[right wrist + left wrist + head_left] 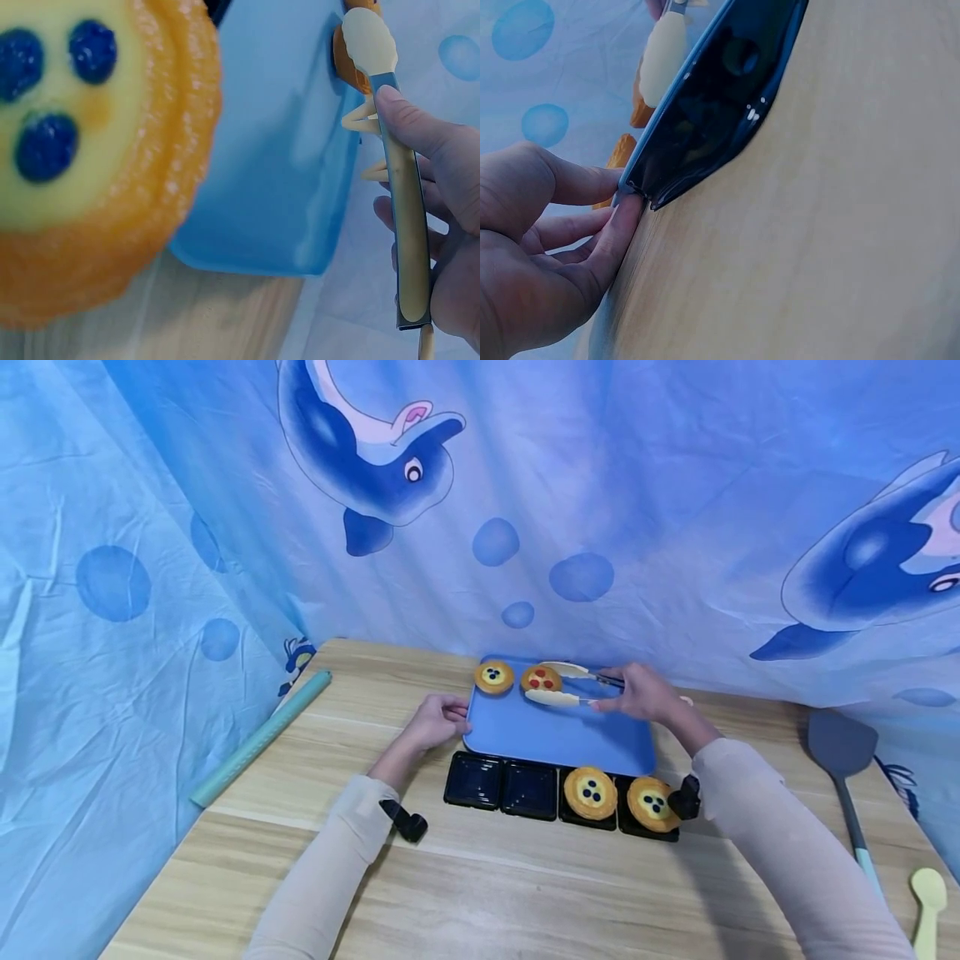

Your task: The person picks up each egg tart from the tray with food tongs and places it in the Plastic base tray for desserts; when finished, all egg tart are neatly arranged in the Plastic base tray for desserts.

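My right hand [643, 692] holds kitchen tongs [552, 697] with cream tips. Their tips stand on either side of a tart with red toppings [542, 680], on the blue tray [555, 739]; I cannot tell whether both touch it. Left of it on the tray lies a tart with blueberries [494, 677]. My left hand [438, 722] pinches the tray's left edge between thumb and fingers, as the left wrist view shows. Along the tray's near side runs a row of black square containers [476, 781]. The two right ones bear blueberry tarts [590, 793].
A teal rod [262, 739] lies on the left of the wooden table [510, 893]. To the right are a grey spatula [842, 743] and a pale yellow spoon [930, 893]. A blue dolphin-print curtain [600, 468] hangs behind the table and at its left.
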`<state>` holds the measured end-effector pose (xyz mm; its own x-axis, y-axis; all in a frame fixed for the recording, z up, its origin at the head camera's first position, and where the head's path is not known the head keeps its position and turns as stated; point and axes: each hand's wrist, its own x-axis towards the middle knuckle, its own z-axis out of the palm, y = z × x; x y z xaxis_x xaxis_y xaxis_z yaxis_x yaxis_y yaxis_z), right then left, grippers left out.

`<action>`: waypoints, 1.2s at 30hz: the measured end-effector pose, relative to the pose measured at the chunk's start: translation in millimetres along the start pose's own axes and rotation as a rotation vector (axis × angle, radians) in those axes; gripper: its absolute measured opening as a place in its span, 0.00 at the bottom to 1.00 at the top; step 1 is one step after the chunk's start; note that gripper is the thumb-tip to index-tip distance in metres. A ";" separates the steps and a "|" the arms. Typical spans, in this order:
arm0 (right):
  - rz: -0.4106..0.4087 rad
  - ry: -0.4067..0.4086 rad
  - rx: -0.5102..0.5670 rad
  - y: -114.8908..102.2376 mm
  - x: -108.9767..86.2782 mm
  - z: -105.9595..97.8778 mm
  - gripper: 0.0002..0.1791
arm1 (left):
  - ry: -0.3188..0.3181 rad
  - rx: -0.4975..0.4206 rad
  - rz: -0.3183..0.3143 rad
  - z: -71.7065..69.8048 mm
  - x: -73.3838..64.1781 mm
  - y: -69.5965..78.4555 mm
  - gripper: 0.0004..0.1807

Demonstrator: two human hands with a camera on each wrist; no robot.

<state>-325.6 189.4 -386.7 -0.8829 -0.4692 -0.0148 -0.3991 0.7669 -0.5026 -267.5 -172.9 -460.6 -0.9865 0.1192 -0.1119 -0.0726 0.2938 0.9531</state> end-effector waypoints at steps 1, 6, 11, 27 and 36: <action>-0.008 0.003 0.005 -0.1 -0.6 -2.1 0.36 | 0.000 -0.001 0.001 0.2 0.2 -0.2 0.24; -0.031 0.022 0.024 -0.2 -2.8 -11.9 0.37 | 0.005 -0.001 0.003 1.2 -0.1 0.2 0.23; -0.015 0.014 0.025 -4.6 -8.3 -20.7 0.36 | 0.004 -0.004 0.003 2.6 -1.3 1.0 0.23; -0.099 0.038 -0.053 -28.8 -43.0 -52.0 0.40 | -0.004 -0.006 -0.003 1.0 -3.4 1.4 0.24; -0.146 0.042 -0.094 -47.2 -67.3 -48.3 0.40 | -0.006 -0.011 -0.008 1.3 -3.4 2.2 0.24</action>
<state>-259.3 205.9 -320.2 -0.8225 -0.5618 0.0894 -0.5438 0.7304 -0.4134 -264.1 -171.4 -458.5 -0.9851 0.1220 -0.1213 -0.0824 0.2847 0.9551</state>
